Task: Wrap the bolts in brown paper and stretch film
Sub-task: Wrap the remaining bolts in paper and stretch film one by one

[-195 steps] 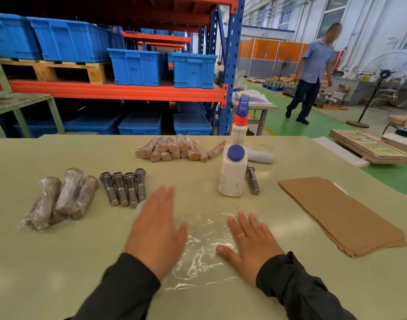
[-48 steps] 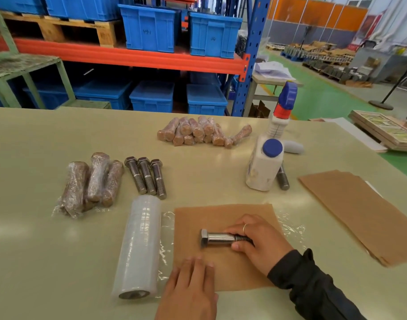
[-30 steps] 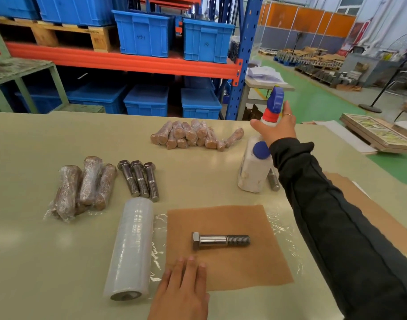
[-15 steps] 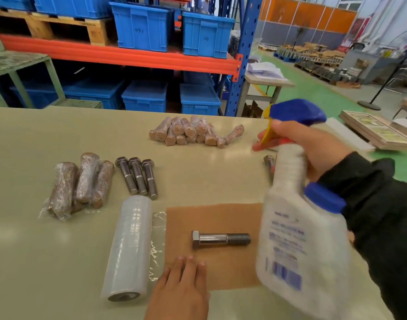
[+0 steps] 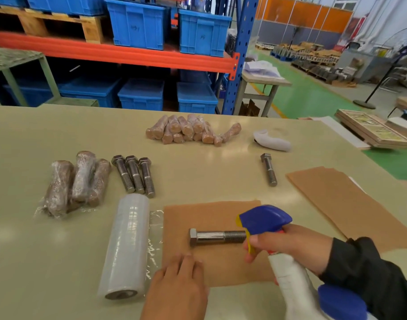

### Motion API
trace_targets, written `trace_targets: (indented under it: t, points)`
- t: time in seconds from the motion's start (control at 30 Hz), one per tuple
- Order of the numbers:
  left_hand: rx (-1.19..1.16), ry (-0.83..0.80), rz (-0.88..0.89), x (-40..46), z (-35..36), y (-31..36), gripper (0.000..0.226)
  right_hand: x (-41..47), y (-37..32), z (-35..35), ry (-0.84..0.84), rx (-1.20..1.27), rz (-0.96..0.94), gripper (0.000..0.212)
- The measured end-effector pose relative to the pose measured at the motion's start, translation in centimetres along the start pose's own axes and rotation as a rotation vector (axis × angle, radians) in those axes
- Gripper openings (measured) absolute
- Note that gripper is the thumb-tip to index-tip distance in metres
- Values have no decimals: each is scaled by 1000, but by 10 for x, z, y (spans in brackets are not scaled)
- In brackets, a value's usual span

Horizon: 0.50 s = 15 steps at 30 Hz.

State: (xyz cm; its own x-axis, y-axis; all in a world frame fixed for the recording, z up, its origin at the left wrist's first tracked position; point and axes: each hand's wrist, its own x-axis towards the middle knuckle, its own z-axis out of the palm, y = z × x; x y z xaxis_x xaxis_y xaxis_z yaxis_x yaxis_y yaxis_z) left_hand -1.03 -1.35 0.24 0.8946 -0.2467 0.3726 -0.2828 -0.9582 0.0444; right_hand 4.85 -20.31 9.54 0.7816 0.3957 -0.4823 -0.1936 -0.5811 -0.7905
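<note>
A steel bolt (image 5: 217,236) lies on a square sheet of brown paper (image 5: 197,215), which sits on a piece of stretch film (image 5: 155,229). The film roll (image 5: 126,245) lies just left of the sheet. My left hand (image 5: 177,287) presses flat on the paper's near edge. My right hand (image 5: 290,247) grips a white spray bottle (image 5: 292,287) by its neck, fingers on the trigger; the blue nozzle (image 5: 264,219) points left at the bolt's threaded end. Three bare bolts (image 5: 134,175) lie behind the roll.
Film-wrapped bolts (image 5: 75,183) lie at the left, paper-wrapped bolts (image 5: 191,131) at the back. A lone bolt (image 5: 269,169) and a white object (image 5: 271,140) lie right of centre. A stack of brown paper (image 5: 343,204) lies at the right. Blue bins fill the racks behind the table.
My right hand has brought the spray bottle down from in front of the camera to the bolt's threaded end. My left hand stays on the paper.
</note>
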Motion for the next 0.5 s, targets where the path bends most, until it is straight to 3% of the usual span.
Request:
trace_targets:
  t: [0.07,0.17,0.37,0.5]
  points:
    - [-72,-90,-22,3,1,-3,57,1,-5,-6,47,-40,-7,40]
    - [-40,-63,31,4,1,-2,53,2,-18,-19,138,-42,-25,31]
    - [-57,-117,70,8,-2,-1,48,9,-44,-43,229,-71,-48,38]
    - [-20,-130,85,11,-5,-1,45,28,-59,-70,510,-152,-114,25]
